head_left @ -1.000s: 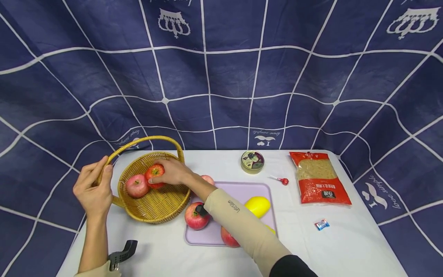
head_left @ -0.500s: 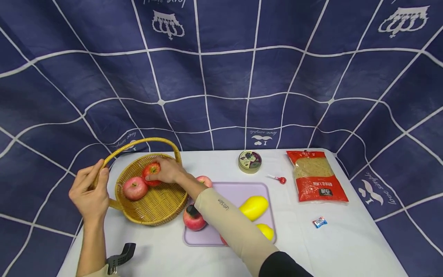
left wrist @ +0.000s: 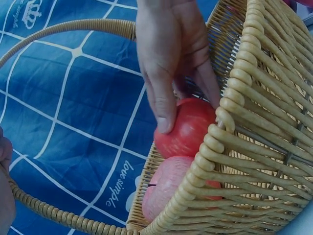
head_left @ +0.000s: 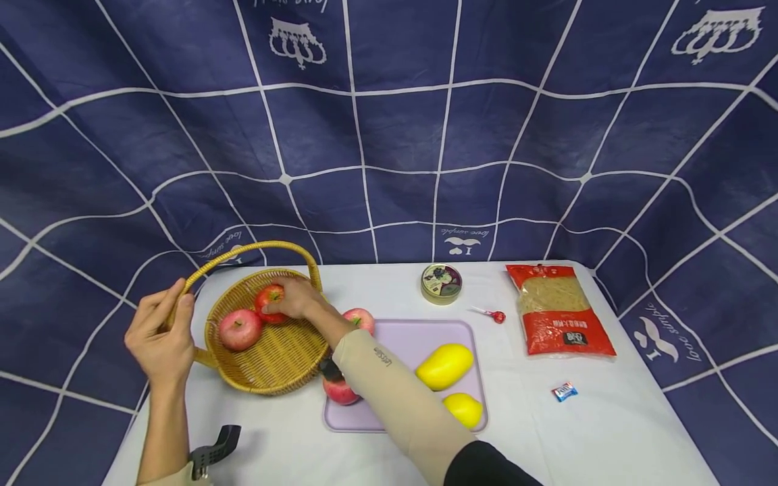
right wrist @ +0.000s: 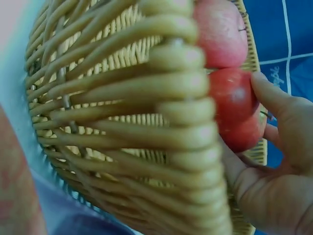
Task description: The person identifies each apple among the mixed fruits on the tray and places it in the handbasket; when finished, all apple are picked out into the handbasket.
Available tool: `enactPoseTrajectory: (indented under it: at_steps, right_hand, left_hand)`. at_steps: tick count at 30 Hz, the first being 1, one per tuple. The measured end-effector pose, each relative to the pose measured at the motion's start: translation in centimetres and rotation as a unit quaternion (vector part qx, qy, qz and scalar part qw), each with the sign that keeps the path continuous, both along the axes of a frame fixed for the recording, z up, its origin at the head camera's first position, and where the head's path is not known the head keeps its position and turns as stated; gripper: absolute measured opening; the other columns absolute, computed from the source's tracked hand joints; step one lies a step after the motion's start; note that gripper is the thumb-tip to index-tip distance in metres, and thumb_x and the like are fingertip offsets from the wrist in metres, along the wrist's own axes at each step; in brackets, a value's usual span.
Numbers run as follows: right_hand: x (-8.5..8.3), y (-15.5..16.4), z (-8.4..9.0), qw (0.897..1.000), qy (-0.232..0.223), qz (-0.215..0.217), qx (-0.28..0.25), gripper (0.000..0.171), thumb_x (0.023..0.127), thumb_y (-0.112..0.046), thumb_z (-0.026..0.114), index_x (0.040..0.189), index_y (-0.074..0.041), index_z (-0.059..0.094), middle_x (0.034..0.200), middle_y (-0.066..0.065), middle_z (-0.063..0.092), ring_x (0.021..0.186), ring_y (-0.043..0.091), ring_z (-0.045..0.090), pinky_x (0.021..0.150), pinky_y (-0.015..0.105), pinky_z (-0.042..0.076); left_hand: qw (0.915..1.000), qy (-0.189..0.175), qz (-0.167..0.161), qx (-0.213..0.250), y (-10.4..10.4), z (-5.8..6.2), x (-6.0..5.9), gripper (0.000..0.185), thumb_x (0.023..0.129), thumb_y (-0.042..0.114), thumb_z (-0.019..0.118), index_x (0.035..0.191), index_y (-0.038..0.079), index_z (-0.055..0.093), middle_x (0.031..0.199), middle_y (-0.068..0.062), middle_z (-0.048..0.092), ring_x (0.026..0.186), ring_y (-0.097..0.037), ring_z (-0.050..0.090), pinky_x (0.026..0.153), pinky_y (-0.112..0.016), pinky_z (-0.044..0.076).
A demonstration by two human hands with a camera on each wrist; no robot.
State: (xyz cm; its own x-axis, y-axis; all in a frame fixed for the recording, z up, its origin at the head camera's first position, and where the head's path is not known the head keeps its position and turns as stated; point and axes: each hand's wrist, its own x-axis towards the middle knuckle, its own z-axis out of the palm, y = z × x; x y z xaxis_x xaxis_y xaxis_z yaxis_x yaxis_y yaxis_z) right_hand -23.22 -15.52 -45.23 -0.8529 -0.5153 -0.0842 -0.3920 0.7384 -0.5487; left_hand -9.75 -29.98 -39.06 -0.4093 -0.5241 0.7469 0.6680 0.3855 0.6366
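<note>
Head view shows the right hand [head_left: 293, 298] curled round a red apple [head_left: 269, 302] inside the wicker basket [head_left: 286, 351], beside a pink apple [head_left: 240, 329] already there. The left hand [head_left: 161, 331] pinches the basket's handle [head_left: 255, 248]. By my judgement two apples [head_left: 358, 318] on the purple tray [head_left: 401, 337] remain.

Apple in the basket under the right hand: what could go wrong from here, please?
The red apple under the right hand touches the pink apple; once released it may roll against it. The basket is steadied only by the left hand on its handle, so it might tip.
</note>
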Motion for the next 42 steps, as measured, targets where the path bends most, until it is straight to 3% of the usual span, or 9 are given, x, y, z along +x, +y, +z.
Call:
enactPoseTrajectory:
  at_steps: [6, 11, 20, 36, 42]
  right_hand:
    - [-0.2, 0.3, -0.2, 0.997, -0.050, 0.002, -0.051, 0.065, 0.093, -0.044, 0.070, 0.150, -0.022, 0.048, 0.130, -0.002, 0.066, 0.120, 0.012, 0.058, 0.097, 0.018, 0.044]
    - [-0.3, 0.4, -0.1, 0.995, -0.063, -0.003, -0.079, 0.063, 0.095, -0.035, 0.069, 0.151, -0.016, 0.046, 0.129, 0.002, 0.066, 0.119, 0.013, 0.060, 0.097, 0.018, 0.044]
    - [-0.1, 0.4, -0.3, 0.994, -0.063, -0.069, -0.063, 0.064, 0.088, -0.038, 0.077, 0.147, -0.028, 0.052, 0.130, -0.004, 0.066, 0.121, 0.015, 0.060, 0.098, 0.023, 0.046]
    - [0.4, 0.5, -0.1, 0.994, -0.050, -0.059, -0.074, 0.060, 0.089, -0.033, 0.075, 0.146, -0.030, 0.054, 0.134, -0.006, 0.063, 0.119, 0.012, 0.059, 0.097, 0.022, 0.046]
    - [0.9, 0.8, 1.1, 0.995, -0.053, -0.059, -0.056, 0.060, 0.088, -0.036, 0.076, 0.144, -0.031, 0.055, 0.131, -0.007, 0.065, 0.116, 0.012, 0.060, 0.094, 0.022, 0.047]
  left_hand:
    - [1.0000, 0.004, -0.001, -0.001, 0.1, 0.3, -0.1, 0.021, 0.081, -0.014, 0.072, 0.102, -0.017, 0.071, 0.091, -0.002, 0.072, 0.083, -0.008, 0.061, 0.069, -0.013, 0.044]
    - [1.0000, 0.002, 0.001, -0.003, 0.1, 0.4, -0.1, 0.021, 0.081, -0.015, 0.072, 0.102, -0.016, 0.072, 0.091, -0.001, 0.072, 0.083, -0.008, 0.061, 0.069, -0.013, 0.043]
    - [1.0000, 0.003, -0.003, -0.002, 0.2, 0.1, -0.3, 0.022, 0.081, -0.014, 0.073, 0.102, -0.016, 0.072, 0.092, -0.002, 0.073, 0.083, -0.008, 0.061, 0.069, -0.013, 0.044]
    - [0.9999, -0.006, 0.008, -0.005, 0.2, 0.1, -0.2, 0.021, 0.082, -0.013, 0.072, 0.102, -0.015, 0.072, 0.091, 0.002, 0.072, 0.082, -0.006, 0.060, 0.068, -0.013, 0.042]
    - [0.9999, -0.008, 0.009, -0.005, 0.0, 0.0, -0.1, 0.021, 0.082, -0.011, 0.073, 0.103, -0.015, 0.072, 0.091, 0.002, 0.072, 0.083, -0.006, 0.060, 0.068, -0.013, 0.043]
